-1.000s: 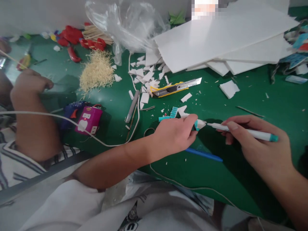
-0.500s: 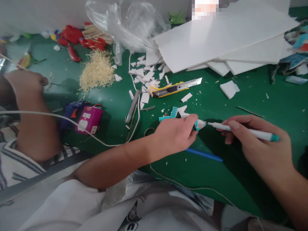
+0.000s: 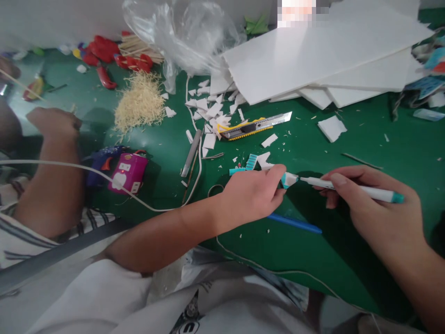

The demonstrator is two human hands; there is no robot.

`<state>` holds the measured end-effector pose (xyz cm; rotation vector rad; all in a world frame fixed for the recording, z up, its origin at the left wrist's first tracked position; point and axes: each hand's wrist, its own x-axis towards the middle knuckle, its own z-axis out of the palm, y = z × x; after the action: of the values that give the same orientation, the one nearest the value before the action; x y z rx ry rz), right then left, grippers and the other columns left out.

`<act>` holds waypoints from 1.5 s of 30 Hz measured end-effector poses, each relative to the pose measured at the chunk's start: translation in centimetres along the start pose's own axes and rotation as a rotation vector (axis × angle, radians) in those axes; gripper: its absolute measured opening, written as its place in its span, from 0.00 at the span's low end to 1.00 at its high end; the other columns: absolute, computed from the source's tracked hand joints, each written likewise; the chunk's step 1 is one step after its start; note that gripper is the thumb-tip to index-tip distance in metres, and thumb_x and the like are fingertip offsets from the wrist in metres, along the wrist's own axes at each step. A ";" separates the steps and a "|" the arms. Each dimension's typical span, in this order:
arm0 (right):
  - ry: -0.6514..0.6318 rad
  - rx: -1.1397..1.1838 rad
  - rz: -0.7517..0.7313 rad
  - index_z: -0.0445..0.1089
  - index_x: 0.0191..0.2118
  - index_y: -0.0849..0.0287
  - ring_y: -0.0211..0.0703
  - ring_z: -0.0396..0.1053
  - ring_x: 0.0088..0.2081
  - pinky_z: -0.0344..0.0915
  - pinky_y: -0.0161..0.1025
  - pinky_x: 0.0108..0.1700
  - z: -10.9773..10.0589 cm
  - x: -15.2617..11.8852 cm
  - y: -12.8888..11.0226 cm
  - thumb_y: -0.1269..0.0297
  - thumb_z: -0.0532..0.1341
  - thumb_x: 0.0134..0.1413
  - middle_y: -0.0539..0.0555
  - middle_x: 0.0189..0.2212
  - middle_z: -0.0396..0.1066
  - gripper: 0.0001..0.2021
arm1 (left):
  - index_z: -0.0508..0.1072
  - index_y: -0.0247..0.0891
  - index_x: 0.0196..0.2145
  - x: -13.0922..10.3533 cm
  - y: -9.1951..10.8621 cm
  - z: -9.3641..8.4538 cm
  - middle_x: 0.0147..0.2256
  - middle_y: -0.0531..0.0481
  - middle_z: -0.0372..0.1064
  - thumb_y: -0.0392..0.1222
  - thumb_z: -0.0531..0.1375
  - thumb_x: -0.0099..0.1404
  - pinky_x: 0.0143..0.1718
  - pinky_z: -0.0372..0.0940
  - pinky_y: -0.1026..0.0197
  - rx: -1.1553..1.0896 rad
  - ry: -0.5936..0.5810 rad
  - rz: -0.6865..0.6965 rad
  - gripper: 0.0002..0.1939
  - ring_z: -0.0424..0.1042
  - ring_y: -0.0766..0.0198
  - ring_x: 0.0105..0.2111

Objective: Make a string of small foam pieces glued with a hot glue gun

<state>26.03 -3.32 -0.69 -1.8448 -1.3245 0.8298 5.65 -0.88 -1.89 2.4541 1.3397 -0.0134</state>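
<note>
Between the fingertips of my left hand [image 3: 255,192] is a small white piece [image 3: 289,180] with teal colouring on it. My right hand [image 3: 375,195] grips a white marker [image 3: 377,194] with a teal end, its tip pointing left, close to the piece. Just behind my left hand lie a teal-striped piece [image 3: 251,162] and a white scrap [image 3: 264,161]. A blue pen [image 3: 297,223] rests on the green table in front of my left hand, partly hidden by it. Farther back lies a yellow utility knife [image 3: 255,126] with its blade out.
White foam sheets [image 3: 323,51] and a clear plastic bag [image 3: 194,35] lie at the back. White scraps [image 3: 213,110], a straw-coloured shred pile [image 3: 139,104] and a pink power adapter [image 3: 128,173] with a white cable stand left of centre. Another person's hand [image 3: 52,121] is at far left.
The other person's arm at the left has shifted slightly right and down. My two hands, the white piece and the marker look practically unmoved.
</note>
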 end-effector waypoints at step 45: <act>-0.026 0.008 -0.012 0.78 0.26 0.53 0.37 0.62 0.17 0.60 0.35 0.20 0.0 -0.1 0.3 0.54 0.66 0.49 0.48 0.15 0.70 0.10 | 0.65 0.40 0.54 0.1 -0.2 0.1 0.31 0.52 0.78 0.48 0.55 0.73 0.23 0.55 0.59 0.019 0.002 0.023 0.16 0.79 0.55 0.31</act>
<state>26.14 -3.51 -0.96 -1.8238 -1.3452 0.8543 5.53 -0.71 -2.10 2.4864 1.3176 -0.0181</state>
